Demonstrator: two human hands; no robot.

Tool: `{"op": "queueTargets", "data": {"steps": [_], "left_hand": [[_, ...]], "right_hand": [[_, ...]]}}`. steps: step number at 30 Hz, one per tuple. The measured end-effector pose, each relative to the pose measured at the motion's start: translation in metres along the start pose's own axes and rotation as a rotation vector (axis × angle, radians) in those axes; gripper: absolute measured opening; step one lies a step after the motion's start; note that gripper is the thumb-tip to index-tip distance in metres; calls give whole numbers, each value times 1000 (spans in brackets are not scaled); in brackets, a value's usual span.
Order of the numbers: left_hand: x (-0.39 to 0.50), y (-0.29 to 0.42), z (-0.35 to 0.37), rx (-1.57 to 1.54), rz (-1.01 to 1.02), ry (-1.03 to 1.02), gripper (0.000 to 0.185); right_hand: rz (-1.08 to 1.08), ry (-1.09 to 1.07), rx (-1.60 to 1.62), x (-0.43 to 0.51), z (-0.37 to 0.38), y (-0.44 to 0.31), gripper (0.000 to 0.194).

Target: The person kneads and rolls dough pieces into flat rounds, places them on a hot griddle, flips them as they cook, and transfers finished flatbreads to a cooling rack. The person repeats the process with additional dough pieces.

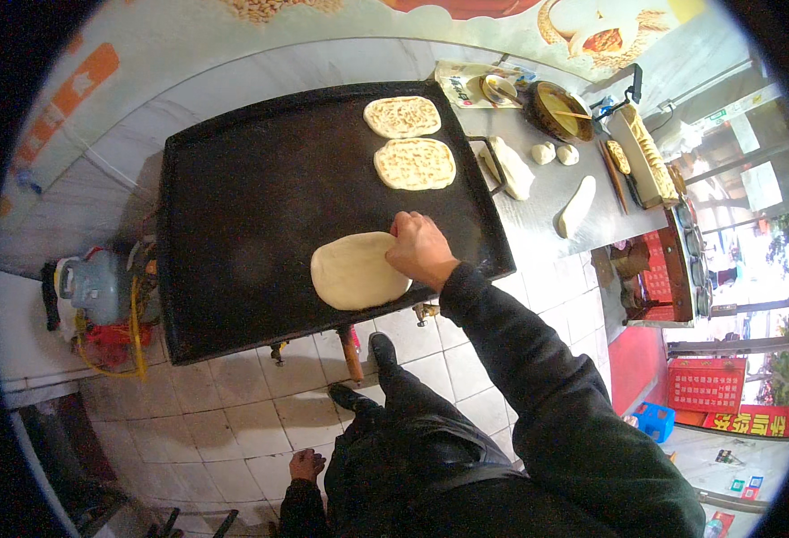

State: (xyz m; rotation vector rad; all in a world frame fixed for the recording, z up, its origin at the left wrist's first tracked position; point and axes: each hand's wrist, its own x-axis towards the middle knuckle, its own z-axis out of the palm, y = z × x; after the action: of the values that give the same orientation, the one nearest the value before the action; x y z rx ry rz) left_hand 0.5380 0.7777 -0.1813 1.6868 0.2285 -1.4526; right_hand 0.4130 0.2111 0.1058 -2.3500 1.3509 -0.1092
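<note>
My right hand (424,249) pinches the upper right edge of a pale, smooth sheet of flatbread dough (357,272). This sheet lies on the near right part of a large black griddle (253,202). Farther back on the same plate are two flatbreads with dimpled, lightly browned tops, one (414,165) just nearer to me than the other (402,117). Low beside my leg hangs my left hand (307,465), its fingers loosely curled and nothing visible in it.
Right of the griddle, a steel worktop (549,202) bears dough pieces (576,207), a pan of yellowish liquid (559,111) with a stick across it, and a rolling pin (612,176). A grey gas cylinder (98,279) with a yellow hose stands left. A metal handle (492,165) juts from the griddle's right side.
</note>
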Motion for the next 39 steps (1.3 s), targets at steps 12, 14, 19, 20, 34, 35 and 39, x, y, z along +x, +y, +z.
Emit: {"op": "queueTargets", "data": {"steps": [12, 14, 19, 20, 34, 35, 39], "left_hand": [[19, -11, -20, -260, -172, -29, 25], [17, -9, -10, -148, -155, 67, 24], [18, 5, 7, -28, -120, 45, 22], [20, 7, 8, -29, -117, 24, 22], [-1, 44, 74, -72, 39, 120, 27], [-12, 54, 94, -102, 119, 115, 30], [-35, 126, 155, -65, 209, 49, 35]], "right_hand": [[-1, 65, 684, -7, -133, 22, 19], [-53, 30, 334, -6, -111, 32, 24], [-289, -57, 12, -18, -39, 62, 51], [-303, -2, -42, -21, -32, 68, 53], [-410, 33, -271, 64, -41, 96, 80], [-380, -89, -310, 70, -40, 101, 81], [-351, 12, -177, 106, -46, 118, 71]]}}
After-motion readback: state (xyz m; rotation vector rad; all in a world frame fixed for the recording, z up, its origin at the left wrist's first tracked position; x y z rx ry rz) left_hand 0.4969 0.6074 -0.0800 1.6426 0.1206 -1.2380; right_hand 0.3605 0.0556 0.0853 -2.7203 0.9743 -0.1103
